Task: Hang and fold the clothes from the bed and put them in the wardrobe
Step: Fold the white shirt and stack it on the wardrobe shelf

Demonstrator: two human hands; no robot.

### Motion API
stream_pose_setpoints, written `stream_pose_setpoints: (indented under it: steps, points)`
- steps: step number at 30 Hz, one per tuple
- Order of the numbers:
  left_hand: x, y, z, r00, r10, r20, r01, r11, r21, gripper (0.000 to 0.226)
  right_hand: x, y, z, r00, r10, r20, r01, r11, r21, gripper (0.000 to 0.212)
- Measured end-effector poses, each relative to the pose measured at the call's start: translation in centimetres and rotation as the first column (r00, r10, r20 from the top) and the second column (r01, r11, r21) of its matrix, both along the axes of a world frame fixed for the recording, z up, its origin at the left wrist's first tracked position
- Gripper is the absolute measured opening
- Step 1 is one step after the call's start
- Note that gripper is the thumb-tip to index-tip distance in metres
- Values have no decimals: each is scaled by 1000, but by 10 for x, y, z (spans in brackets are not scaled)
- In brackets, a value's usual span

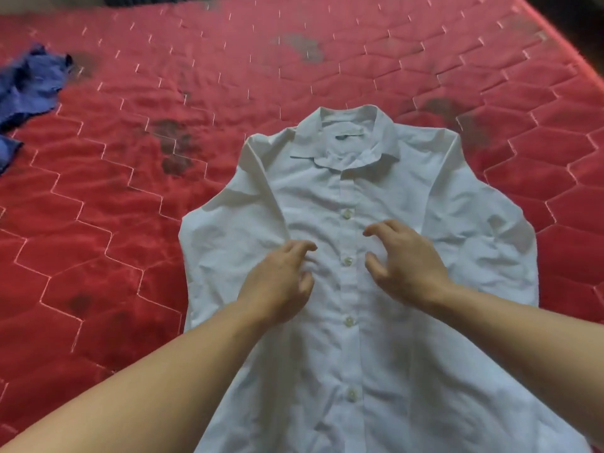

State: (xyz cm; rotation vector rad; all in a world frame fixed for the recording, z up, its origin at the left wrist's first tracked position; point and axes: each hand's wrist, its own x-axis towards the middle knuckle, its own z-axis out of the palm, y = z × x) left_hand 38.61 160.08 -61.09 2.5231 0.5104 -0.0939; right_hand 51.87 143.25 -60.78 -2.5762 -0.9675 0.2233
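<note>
Flat on red mattress (359, 53), white shirt (392, 322), hands (346, 273) above

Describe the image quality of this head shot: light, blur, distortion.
Head view: soft, even light, no glare; the white shirt and both hands, left and right, are fairly sharp; the blue garment at the left edge is smeared; wide-angle bending curves the red mattress quilting and stretches the forearms.

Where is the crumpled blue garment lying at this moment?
In the head view, the crumpled blue cloth garment lies at the far left edge of the red quilted mattress, well apart from the white buttoned shirt.
</note>
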Motion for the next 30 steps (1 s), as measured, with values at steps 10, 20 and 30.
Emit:
stream_pose_setpoints:
  steps: [10, 20, 30]
  points:
    - [113, 46, 7, 674, 554, -489, -597, 20, -802, 16, 131, 76, 10, 790, -425, -443, 556, 800, 226, 18]
    - [137, 50, -12, 578, 592, -561, -720, 46, -693, 25, 221, 131, -1, 774, -569, -278, 594, 804, 9, 44]
    - [131, 40, 3, 589, 651, -479, -663, 50, -747, 43, 147, 62, 21, 926, -313, -210, 373, 846, 382, 15]
